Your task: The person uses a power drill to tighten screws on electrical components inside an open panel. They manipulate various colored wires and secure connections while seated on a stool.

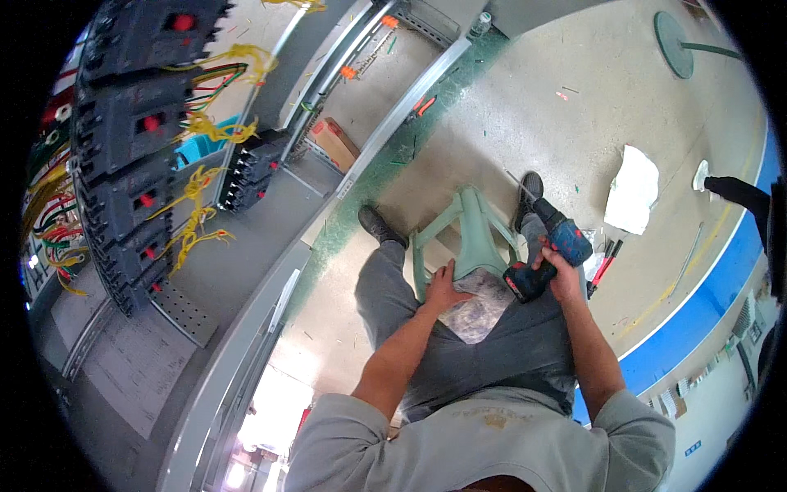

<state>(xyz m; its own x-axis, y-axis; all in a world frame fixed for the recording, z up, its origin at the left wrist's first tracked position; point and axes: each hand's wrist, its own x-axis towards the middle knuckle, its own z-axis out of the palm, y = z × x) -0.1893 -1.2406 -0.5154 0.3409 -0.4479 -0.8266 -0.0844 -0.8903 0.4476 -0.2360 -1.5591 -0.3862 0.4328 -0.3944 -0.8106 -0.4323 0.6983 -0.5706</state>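
Observation:
My right hand (563, 273) is wrapped around the handle of a dark blue and black cordless drill (567, 238). Its long thin bit points forward and left, past my right shoe. Between my legs stands a pale green plastic stool (473, 234), with a worn, stained cover (484, 312) over its seat. At the left edge of that seat, my left hand (443, 290) grips the stool, thumb lying on top. The undersides of its fingers are hidden.
On my left stands a metal cabinet frame (393, 135) with black circuit breakers (135, 123) and yellow wires (197, 230). White paper (632, 190) and red-handled cutters (605, 266) lie on the floor at right. Orange-handled pliers (424, 106) rest by the frame. A cardboard box (334, 143) sits inside.

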